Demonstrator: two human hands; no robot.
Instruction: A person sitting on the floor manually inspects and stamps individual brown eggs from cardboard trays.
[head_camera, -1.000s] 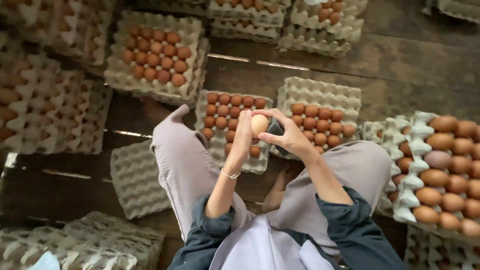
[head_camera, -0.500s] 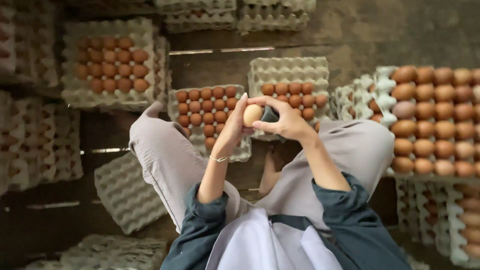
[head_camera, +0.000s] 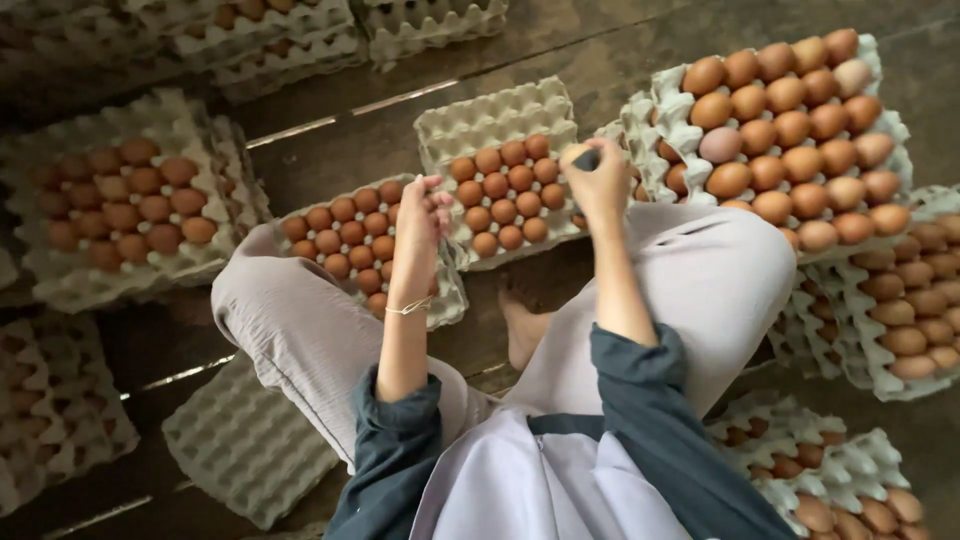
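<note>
My left hand (head_camera: 423, 215) hangs with curled fingers over the right edge of a grey pulp tray (head_camera: 452, 300) partly filled with brown eggs (head_camera: 335, 235). Its palm is turned away, so I cannot tell whether an egg is in it. My right hand (head_camera: 597, 180) is raised and closed on a small dark object (head_camera: 587, 158), just right of a second tray (head_camera: 480, 115) holding brown eggs (head_camera: 505, 185). Both hands are apart, above my bent knees.
A tall stack of full egg trays (head_camera: 790, 130) stands at the right, with more trays (head_camera: 850, 490) at the lower right. Another part-filled tray (head_camera: 120, 200) lies at the left. Empty trays (head_camera: 240, 440) rest on the dark wooden floor (head_camera: 330, 150). My bare foot (head_camera: 520, 330) shows between my legs.
The hands, earlier together around one pale egg, have separated. The left hand dropped toward the nearer tray and the egg is out of sight. The view has swung toward the right-hand stacks.
</note>
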